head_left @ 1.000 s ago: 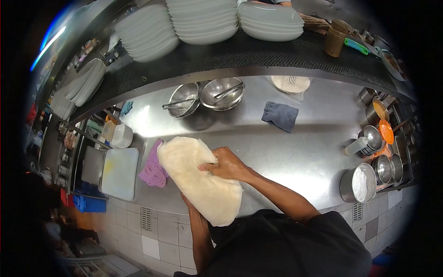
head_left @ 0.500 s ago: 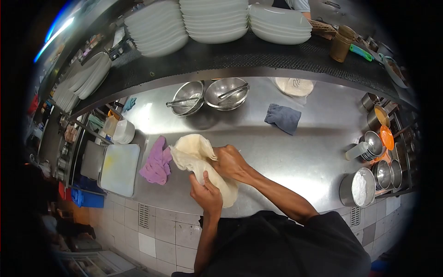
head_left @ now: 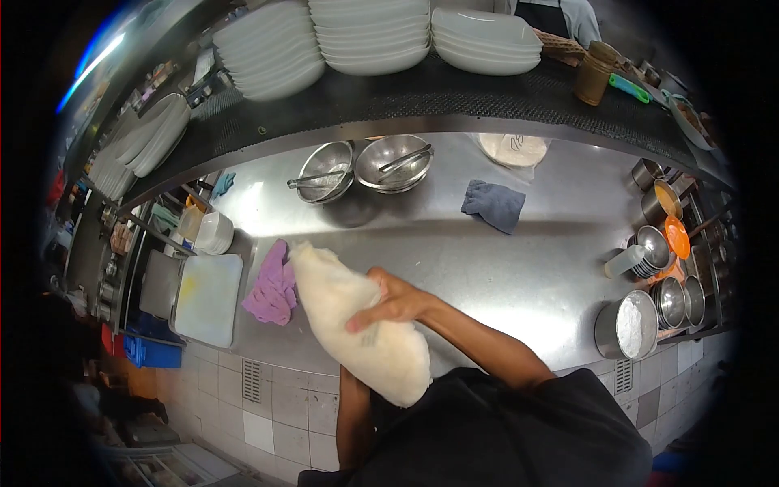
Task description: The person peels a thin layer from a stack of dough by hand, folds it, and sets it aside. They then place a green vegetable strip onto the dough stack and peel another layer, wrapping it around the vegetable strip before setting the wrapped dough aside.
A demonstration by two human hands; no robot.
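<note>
A thin pale sheet of dough (head_left: 349,321) hangs stretched above the front of the steel counter (head_left: 503,260), running from beside the purple cloth down past the counter's edge. My right hand (head_left: 388,304) lies on top of the sheet near its middle, fingers gripping it. My left hand is hidden under the dough; only its forearm (head_left: 354,422) shows below the sheet, reaching up beneath it.
A purple cloth (head_left: 272,284) lies left of the dough, next to a white cutting board (head_left: 208,299). Two steel bowls with tongs (head_left: 361,168), a grey cloth (head_left: 492,204) and a dough disc (head_left: 511,148) sit farther back. Pots and containers (head_left: 649,300) crowd the right. Plates are stacked on the shelf above.
The dough was bunched between both hands half a second ago; now it is spread out long again, the left hand has gone under it and the right hand rests on top.
</note>
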